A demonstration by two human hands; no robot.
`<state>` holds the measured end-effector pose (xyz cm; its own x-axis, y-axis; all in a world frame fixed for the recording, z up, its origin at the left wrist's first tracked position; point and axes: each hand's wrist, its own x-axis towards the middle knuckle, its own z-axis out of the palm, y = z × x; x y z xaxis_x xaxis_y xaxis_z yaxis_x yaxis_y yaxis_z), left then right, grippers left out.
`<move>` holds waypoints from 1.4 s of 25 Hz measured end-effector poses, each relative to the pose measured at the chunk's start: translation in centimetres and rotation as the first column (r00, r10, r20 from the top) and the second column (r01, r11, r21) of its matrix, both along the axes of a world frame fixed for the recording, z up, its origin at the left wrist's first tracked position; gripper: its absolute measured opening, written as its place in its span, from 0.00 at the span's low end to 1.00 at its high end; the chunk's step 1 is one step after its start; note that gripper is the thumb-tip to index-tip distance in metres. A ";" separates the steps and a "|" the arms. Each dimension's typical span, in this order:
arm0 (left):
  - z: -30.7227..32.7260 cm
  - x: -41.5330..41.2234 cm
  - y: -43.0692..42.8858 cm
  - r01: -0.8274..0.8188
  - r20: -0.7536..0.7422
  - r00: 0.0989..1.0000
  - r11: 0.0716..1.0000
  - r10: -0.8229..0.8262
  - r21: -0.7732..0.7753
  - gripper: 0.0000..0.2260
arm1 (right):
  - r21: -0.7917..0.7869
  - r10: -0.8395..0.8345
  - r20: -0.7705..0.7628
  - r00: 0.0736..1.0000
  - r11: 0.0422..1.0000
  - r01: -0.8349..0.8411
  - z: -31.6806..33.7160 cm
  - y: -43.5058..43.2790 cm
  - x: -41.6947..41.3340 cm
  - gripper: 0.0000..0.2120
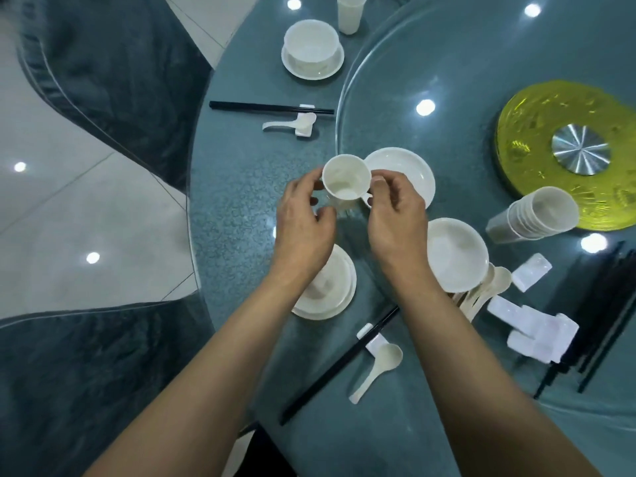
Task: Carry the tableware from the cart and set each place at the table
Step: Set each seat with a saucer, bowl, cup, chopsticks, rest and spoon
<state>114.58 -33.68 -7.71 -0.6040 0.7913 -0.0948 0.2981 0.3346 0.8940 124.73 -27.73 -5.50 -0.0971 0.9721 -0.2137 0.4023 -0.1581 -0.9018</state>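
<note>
1. Pinching cup [346, 182] at centre frame, left hand [303, 218] curled on its wall, right hand [395, 215] at its handle.
2. Risking a knock against plate [409, 166] just right, being so near.
3. Risking a slip through light fingertip hold.

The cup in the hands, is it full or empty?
Empty. Looking into the cup, only its bare white bottom shows; the left hand and right hand hold it.

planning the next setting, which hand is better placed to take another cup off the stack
Right, probably: the right hand is nearer the stack of cups, while the left hand would have to cross over the held cup.
</note>
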 end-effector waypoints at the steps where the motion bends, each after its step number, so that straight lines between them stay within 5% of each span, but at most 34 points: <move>1: 0.0 -0.4 -0.2 -0.018 0.017 1.000 1.000 0.018 -0.006 0.24 | -0.016 0.003 -0.001 1.000 1.000 -0.003 -0.2 -0.1 -0.4 0.10; 24: -3.5 -5.0 -2.4 -0.084 0.062 0.993 0.972 0.099 -0.220 0.20 | -0.292 0.169 0.001 0.986 0.943 -0.161 -3.3 -1.9 -4.4 0.20; 29: -3.1 -5.2 -2.7 -0.068 0.074 0.993 0.972 0.087 -0.224 0.18 | -0.334 0.202 -0.020 0.979 0.922 -0.197 -3.8 -2.0 -3.9 0.07; 35: -3.1 -5.5 -3.0 -0.032 0.093 0.994 0.969 0.057 -0.246 0.17 | -0.323 0.202 -0.026 0.979 0.925 -0.199 -3.9 -2.3 -3.6 0.10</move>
<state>109.04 -36.65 -10.81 -0.6160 0.7094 -0.3424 0.1927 0.5572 0.8077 121.18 -30.06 -9.43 -0.2797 0.8110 -0.5139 0.4628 -0.3551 -0.8122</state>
